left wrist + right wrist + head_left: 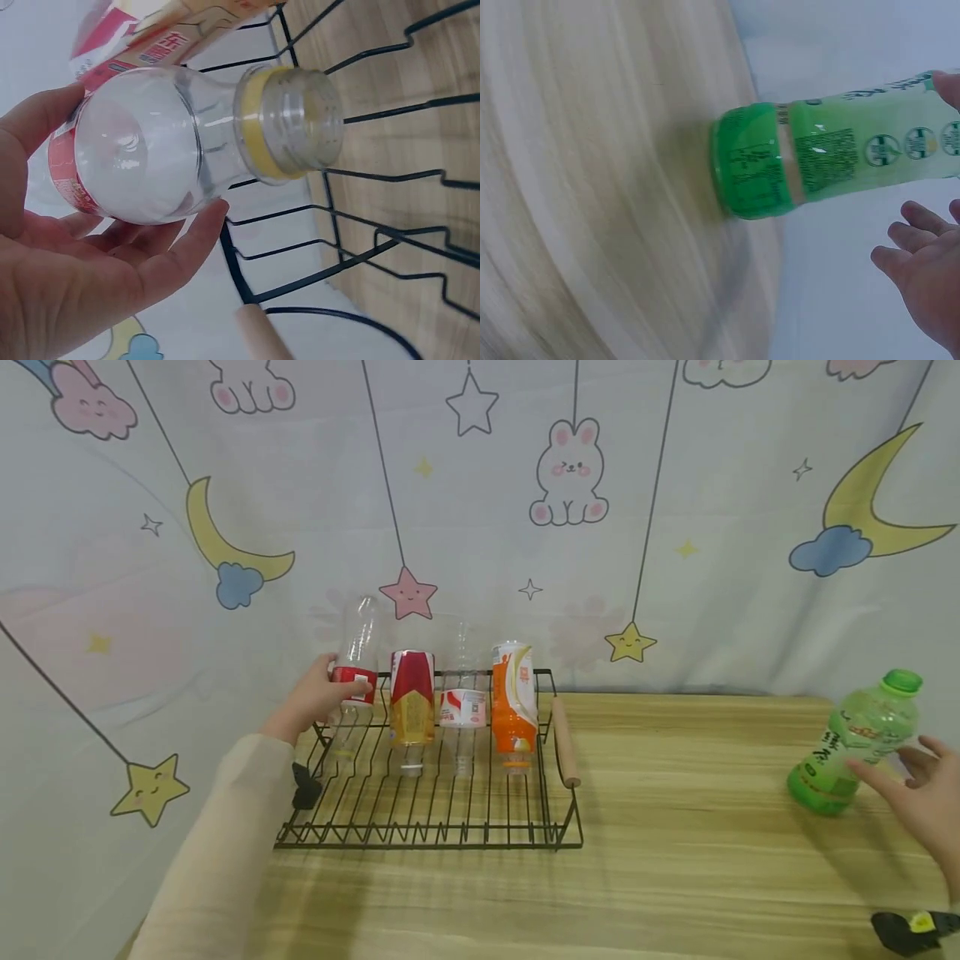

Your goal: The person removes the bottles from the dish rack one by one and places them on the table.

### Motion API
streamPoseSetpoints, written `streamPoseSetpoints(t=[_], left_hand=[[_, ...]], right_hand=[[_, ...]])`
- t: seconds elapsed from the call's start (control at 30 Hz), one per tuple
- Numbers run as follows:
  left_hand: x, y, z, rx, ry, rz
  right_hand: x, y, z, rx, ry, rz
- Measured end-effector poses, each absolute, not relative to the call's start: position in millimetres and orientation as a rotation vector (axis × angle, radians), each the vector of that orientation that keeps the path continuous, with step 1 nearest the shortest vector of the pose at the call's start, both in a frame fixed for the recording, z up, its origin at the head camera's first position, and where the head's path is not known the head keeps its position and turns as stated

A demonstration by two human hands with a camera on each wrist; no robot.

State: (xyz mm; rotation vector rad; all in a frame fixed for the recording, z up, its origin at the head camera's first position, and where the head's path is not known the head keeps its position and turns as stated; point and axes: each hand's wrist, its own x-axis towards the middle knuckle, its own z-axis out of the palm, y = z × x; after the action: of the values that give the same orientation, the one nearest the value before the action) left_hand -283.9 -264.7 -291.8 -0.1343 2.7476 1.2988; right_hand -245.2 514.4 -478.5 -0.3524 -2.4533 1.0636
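Rack status: three bottles stand mouth-down in the black wire rack [450, 846], no hand on them: the red-and-gold bottle [412, 697], the pink-and-white-labelled clear bottle [462, 708] and the orange-and-white bottle [513, 693]. Judged done for these.

Fourth: the red-labelled clear bottle [361, 639], at the rack's left end, also mouth-down; the left wrist view shows a yellow neck ring and no cap. The person's left hand [311, 697] has its grip curled round this bottle. Whether the rack bears its weight cannot be told; placement judged nearly complete, release not yet made.

Outstanding: the capped green bottle [855, 743], base apparently on the desk [675, 877], well apart from the rack to the right. It leans in the head view; true tilt uncertain. The right hand [926, 802] has its grip spread, thumb over the bottle's side, other fingers apart from it; thumb contact unconfirmed, no firm hold visible.
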Motion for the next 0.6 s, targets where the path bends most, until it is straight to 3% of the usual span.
streamPoseSetpoints(t=[0.33,0.6], left_hand=[[-274.1,-261.5,-267.9,-0.023,2.786,1.221],[-266.5,-256.2,-263.8,0.086,2.841,1.145]], right_hand=[[-255.2,544.0,-478.7,-0.426,-2.339,1.031],[-214.6,483.9,-401.0,-0.410,-2.494,0.844]])
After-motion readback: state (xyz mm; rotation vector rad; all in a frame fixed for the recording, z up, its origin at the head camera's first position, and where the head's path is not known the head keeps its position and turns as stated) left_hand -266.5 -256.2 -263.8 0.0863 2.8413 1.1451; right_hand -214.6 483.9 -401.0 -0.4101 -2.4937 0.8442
